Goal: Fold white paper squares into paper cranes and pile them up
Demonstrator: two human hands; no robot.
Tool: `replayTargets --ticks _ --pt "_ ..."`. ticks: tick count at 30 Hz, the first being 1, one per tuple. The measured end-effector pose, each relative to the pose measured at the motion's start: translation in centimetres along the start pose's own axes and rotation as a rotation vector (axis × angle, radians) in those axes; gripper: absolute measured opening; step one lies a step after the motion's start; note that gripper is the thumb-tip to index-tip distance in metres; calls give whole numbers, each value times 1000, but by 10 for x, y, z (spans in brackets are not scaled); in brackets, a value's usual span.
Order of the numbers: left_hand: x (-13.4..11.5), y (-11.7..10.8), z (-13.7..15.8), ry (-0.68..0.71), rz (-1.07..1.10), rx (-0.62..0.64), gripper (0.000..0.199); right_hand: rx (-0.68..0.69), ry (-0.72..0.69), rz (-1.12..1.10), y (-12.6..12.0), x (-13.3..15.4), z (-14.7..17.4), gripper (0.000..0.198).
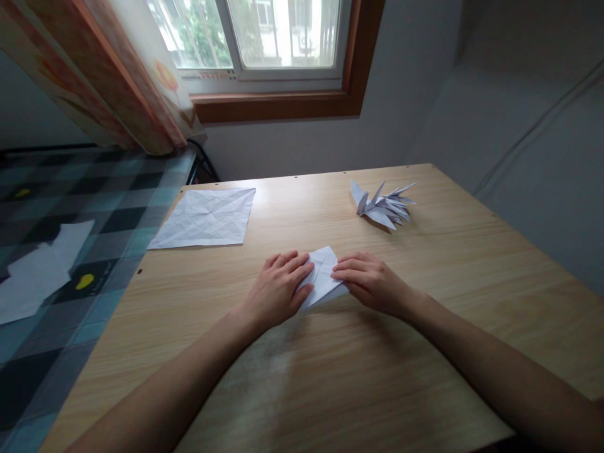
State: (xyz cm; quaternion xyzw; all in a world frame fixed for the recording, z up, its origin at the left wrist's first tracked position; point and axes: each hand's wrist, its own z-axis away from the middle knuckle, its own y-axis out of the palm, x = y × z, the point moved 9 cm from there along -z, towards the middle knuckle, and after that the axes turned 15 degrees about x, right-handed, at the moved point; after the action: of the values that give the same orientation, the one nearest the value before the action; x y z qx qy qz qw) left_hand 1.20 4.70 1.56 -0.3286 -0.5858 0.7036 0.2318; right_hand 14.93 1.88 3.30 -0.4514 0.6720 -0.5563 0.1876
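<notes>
Forearms [189, 371] | folded paper [324, 269] (creased) | between left grip [280, 286], right grip [372, 283]

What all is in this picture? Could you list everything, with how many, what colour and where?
Folded paper: one, white, under the hands
Creased sheet: one, white, table's far left
Spiky folded-paper piece: one, white, table's far right
Table: one, pale wood, centre
Checked cloth: one, black and grey-blue with yellow marks, left
Loose paper: count unclear, white, on the cloth
Curtain: count unclear, orange and cream, upper left
Window: one, pale inner frame, brown surround, top
Greenery: count unclear, green, outside
Walls: pale grey, behind and right
Cable: one, greyish, right wall
Left hand: one, bare, on the folded paper
Right hand: one, bare, at its right edge
</notes>
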Motion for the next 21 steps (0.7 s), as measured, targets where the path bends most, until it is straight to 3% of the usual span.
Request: replayTargets --ticks 9,14,21 --pt "-6 4 0 52 20 43 41 -71 159 -1 5 -6 -3 23" --pt "-6 5 -1 56 12 64 52 -47 228 111 6 -7 -6 16" --pt "-5 6 0 64 -1 46 56 78 -79 192 16 30 -12 20"
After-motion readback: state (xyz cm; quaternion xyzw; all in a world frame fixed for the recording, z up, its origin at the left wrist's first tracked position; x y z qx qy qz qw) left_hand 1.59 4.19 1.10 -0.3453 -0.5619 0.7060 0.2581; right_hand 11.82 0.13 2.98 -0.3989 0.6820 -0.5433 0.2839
